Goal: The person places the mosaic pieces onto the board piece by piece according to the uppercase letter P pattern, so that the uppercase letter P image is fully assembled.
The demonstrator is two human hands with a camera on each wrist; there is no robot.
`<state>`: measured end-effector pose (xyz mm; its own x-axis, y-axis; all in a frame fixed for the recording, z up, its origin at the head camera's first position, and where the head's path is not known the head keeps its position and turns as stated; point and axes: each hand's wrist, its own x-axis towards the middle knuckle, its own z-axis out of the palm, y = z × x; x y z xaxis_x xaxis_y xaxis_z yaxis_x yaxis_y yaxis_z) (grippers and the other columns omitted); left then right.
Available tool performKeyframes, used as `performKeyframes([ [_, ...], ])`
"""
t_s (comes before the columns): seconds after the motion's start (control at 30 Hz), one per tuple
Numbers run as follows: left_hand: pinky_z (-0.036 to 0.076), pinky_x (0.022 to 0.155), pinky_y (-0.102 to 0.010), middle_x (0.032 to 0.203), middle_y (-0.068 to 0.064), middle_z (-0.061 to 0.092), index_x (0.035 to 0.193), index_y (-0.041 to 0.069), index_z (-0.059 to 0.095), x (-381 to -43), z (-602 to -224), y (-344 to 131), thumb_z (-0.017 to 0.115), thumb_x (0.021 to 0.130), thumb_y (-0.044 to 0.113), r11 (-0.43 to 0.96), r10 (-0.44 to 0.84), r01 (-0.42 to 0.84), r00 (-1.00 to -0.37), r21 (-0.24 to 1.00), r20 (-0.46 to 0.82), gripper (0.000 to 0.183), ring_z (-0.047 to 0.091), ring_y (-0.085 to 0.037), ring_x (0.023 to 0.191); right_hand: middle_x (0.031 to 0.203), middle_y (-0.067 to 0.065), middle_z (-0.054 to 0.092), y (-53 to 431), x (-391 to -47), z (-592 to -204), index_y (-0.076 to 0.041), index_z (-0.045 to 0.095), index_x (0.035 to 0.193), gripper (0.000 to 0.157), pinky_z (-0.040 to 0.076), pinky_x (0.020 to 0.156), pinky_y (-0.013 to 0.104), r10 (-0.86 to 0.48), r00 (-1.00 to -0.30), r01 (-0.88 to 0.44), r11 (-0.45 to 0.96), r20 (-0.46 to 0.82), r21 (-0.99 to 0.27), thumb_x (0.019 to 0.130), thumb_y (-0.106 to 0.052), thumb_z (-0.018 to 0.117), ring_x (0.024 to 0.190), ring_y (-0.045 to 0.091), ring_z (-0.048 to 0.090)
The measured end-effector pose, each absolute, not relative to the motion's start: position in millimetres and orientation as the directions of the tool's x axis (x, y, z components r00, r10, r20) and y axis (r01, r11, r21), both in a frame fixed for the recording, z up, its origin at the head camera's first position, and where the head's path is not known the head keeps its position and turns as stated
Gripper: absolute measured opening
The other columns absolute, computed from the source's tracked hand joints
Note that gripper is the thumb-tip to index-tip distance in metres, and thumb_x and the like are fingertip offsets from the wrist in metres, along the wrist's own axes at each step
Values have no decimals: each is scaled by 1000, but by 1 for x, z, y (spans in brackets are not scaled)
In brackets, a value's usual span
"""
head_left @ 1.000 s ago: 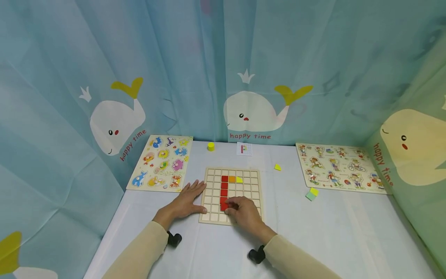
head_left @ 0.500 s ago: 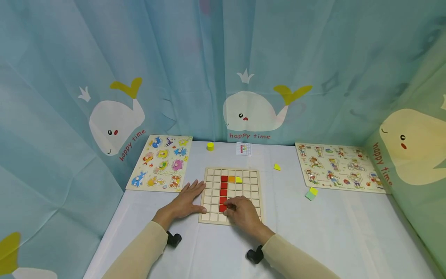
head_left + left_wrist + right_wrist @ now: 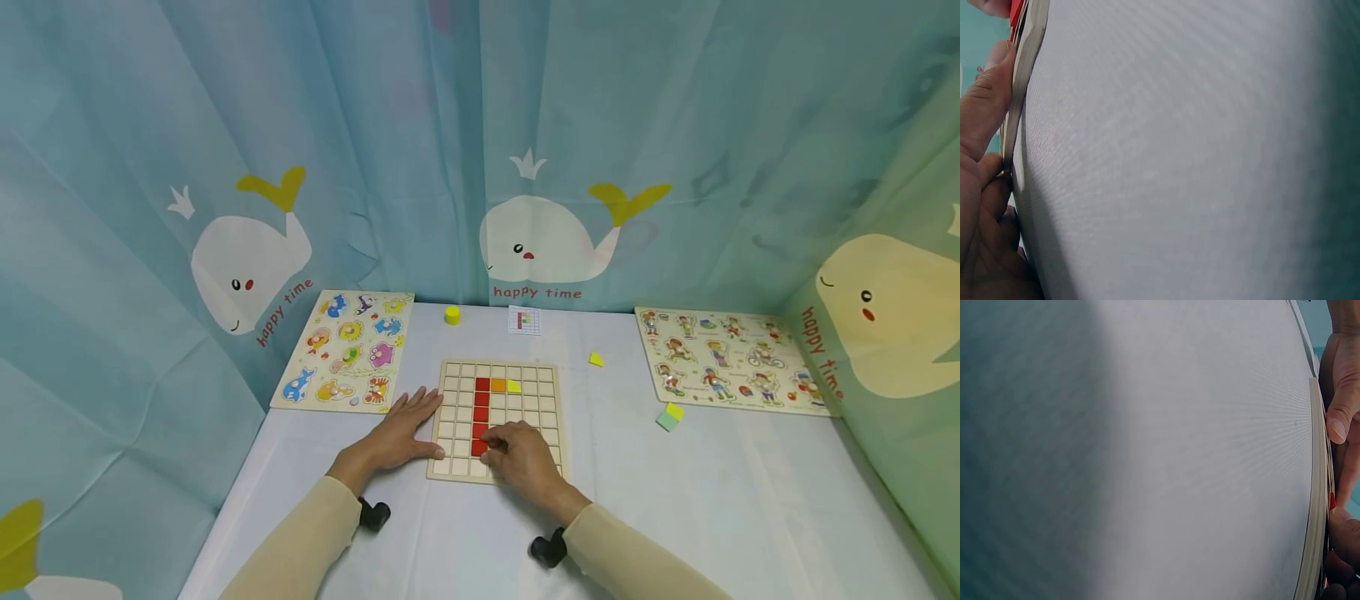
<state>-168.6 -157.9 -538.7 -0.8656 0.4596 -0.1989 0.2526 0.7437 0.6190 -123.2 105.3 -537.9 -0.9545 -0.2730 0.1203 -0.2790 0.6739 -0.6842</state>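
A wooden grid board (image 3: 461, 467) lies on the table with a column of several red square tiles. An orange tile (image 3: 498, 385) and a yellow tile (image 3: 514, 387) sit in a row beside the top red one. My left hand (image 3: 397, 435) rests along the board's left edge, fingers spread and thumb at the lower left rim. With curled thumb and forefinger, my right hand (image 3: 527, 462) pinches the right side of the lowest red tile (image 3: 478, 448). That tile lies over a cell; whether it is fully seated I cannot tell.
Behind the board are a yellow cylinder (image 3: 452, 315) and a printed pattern card (image 3: 524, 320). A yellow triangle (image 3: 596, 359) and a yellow-and-green pair of tiles (image 3: 670, 417) lie to the right. Picture puzzle boards stand left (image 3: 341, 354) and right (image 3: 735, 360).
The lowest red tile, tilted a second ago, now lies flatter over its cell. My right hand has shifted slightly left; my left hand stays put.
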Motion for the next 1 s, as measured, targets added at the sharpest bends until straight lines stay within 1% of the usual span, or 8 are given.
performKeyframes([
  [0.3, 0, 137, -46, 176, 2, 22, 168, 17, 31, -169, -538, -158, 82, 88, 49, 740, 464, 256, -864, 622, -196, 100, 8, -23, 166, 97, -1, 78, 105, -122, -537, -7, 81, 104, 22, 54, 77, 30, -290, -947, -305, 681, 137, -666, 83, -10, 88, 87, 10, 61],
  [0.5, 0, 137, -46, 176, 2, 22, 167, 16, 31, -168, -538, -158, 83, 88, 48, 737, 463, 254, -865, 626, -194, 99, 8, -23, 166, 99, 0, 78, 105, -123, -537, -7, 81, 104, 22, 55, 79, 31, -284, -950, -295, 685, 129, -666, 83, -10, 88, 89, 12, 63],
  [0.67, 0, 137, -46, 176, 2, 22, 168, 16, 31, -168, -538, -158, 82, 89, 48, 737, 463, 254, -864, 626, -196, 99, 8, -23, 166, 97, -2, 76, 105, -123, -537, -8, 81, 107, 24, 56, 79, 32, -272, -955, -279, 690, 118, -669, 84, -11, 88, 88, 12, 61],
  [0.83, 0, 137, -47, 176, 2, 21, 168, 16, 31, -168, -539, -158, 82, 89, 50, 736, 466, 257, -863, 627, -194, 100, 7, -24, 166, 96, -5, 74, 105, -124, -537, -9, 80, 109, 23, 56, 79, 30, -252, -962, -251, 680, 101, -689, 86, -12, 85, 89, 11, 59],
  [1.0, 1, 137, -48, 177, 3, 21, 168, 18, 31, -168, -540, -158, 82, 88, 50, 737, 457, 246, -868, 630, -195, 100, 7, -23, 166, 93, -5, 70, 107, -125, -536, -9, 80, 109, 21, 53, 72, 24, -223, -972, -206, 651, 75, -730, 88, -11, 84, 85, 10, 57],
])
